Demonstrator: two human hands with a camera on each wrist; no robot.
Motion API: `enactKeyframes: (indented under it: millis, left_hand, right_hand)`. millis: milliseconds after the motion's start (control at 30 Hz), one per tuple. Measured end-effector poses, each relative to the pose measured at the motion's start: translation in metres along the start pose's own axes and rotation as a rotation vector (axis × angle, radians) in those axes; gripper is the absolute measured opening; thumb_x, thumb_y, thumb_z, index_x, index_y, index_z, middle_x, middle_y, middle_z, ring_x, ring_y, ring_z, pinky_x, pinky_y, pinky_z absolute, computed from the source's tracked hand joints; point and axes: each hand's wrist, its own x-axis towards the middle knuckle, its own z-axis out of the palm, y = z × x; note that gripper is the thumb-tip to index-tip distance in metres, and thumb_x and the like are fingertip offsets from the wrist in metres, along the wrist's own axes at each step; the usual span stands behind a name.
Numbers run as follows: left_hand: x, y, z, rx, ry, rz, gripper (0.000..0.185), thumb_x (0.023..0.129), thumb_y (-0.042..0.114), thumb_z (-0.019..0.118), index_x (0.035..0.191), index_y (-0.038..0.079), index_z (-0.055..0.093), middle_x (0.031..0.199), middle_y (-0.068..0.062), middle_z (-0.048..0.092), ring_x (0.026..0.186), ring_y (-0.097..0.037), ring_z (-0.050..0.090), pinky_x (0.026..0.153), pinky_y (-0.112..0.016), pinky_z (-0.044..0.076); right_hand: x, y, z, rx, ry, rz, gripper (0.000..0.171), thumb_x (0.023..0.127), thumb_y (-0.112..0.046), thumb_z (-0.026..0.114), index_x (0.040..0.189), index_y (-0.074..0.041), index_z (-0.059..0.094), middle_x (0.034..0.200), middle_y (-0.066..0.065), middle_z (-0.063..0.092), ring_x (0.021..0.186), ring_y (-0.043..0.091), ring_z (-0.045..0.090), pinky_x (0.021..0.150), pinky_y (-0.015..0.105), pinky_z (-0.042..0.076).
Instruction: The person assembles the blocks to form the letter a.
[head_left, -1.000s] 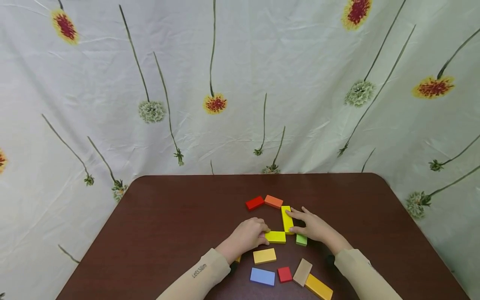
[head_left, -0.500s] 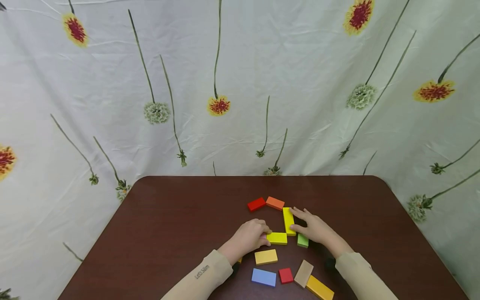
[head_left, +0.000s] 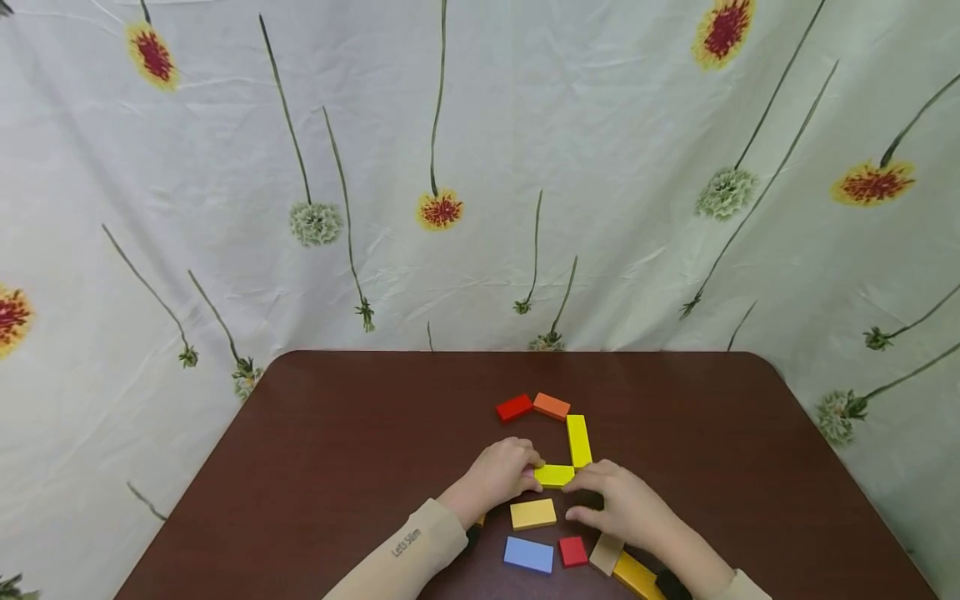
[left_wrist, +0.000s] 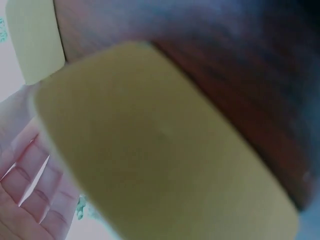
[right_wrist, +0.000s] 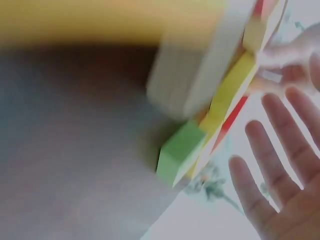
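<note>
Four blocks already form a bent chain at centre frame, red (head_left: 513,407), orange (head_left: 551,406), long yellow (head_left: 578,441) and short yellow (head_left: 554,476), while five more lie loose below it on the tabletop (head_left: 352,450). My left hand (head_left: 498,475) touches the short yellow block's left end, fingers curled; my right hand (head_left: 626,508), fingers loosely spread, hovers over the hidden green block (right_wrist: 181,150), gripping nothing I can see. I judge this partly done, with room left of centre.

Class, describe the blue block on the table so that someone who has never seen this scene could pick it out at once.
On the dark brown table, look at the loose blocks at the near edge, nearer than the left hand. The blue block lies flat, leftmost there, beside a small red square block. It is the only blue piece.
</note>
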Motion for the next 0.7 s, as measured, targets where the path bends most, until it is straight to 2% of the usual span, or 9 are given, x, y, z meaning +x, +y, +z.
enactKeyframes:
  millis: [133,200,267,433,533,700]
  left_hand:
    - [0.000,-0.001,0.001,0.005,-0.004,0.000,0.031,0.075,0.034,0.077,0.101,0.018,0.074,0.092,0.007,0.066,0.081,-0.009,0.056,0.076,-0.020,0.050]
    - [0.000,-0.001,0.001,0.006,-0.001,0.000,0.032,0.075,0.035,0.077,0.101,0.018,0.074,0.092,0.007,0.066,0.081,-0.009,0.056,0.076,-0.020,0.050]
    - [0.001,-0.001,0.000,0.003,-0.003,-0.002,0.032,0.075,0.035,0.077,0.101,0.017,0.074,0.092,0.007,0.065,0.081,-0.009,0.056,0.075,-0.020,0.049]
    - [0.001,-0.001,-0.001,-0.017,-0.011,-0.011,0.033,0.074,0.034,0.077,0.102,0.017,0.073,0.092,0.006,0.065,0.080,-0.008,0.055,0.074,-0.019,0.049]
    - [0.001,-0.001,-0.001,-0.022,-0.011,-0.007,0.033,0.074,0.034,0.077,0.102,0.017,0.074,0.092,0.006,0.066,0.080,-0.009,0.055,0.074,-0.019,0.049]
    - [0.000,-0.001,0.001,-0.023,-0.013,-0.005,0.033,0.074,0.034,0.077,0.102,0.017,0.074,0.092,0.006,0.066,0.080,-0.009,0.055,0.074,-0.019,0.049]
  right_hand:
    - [-0.016,-0.007,0.007,0.055,-0.059,-0.102,0.022,0.081,-0.035,0.072,0.098,-0.022,0.071,0.094,-0.016,0.061,0.085,0.002,0.053,0.075,0.026,0.050]
    - [-0.021,-0.008,0.008,0.039,-0.027,-0.109,0.020,0.080,-0.033,0.073,0.095,-0.021,0.071,0.093,-0.016,0.061,0.085,0.003,0.054,0.075,0.027,0.050]
    - [-0.023,-0.006,0.007,-0.014,0.027,-0.066,0.019,0.079,-0.032,0.075,0.094,-0.021,0.071,0.093,-0.016,0.060,0.086,0.004,0.053,0.075,0.027,0.050]
    - [-0.020,0.007,0.000,-0.143,0.133,0.135,0.026,0.071,-0.027,0.081,0.094,-0.019,0.070,0.093,-0.011,0.058,0.087,0.007,0.051,0.074,0.029,0.050]
    - [-0.017,0.017,-0.002,-0.147,0.153,0.208,0.032,0.069,-0.023,0.082,0.097,-0.015,0.070,0.094,-0.007,0.058,0.087,0.010,0.052,0.074,0.030,0.051]
    - [-0.014,0.027,-0.001,-0.114,0.139,0.259,0.034,0.068,-0.019,0.083,0.099,-0.013,0.070,0.094,-0.004,0.059,0.087,0.011,0.055,0.075,0.031,0.052]
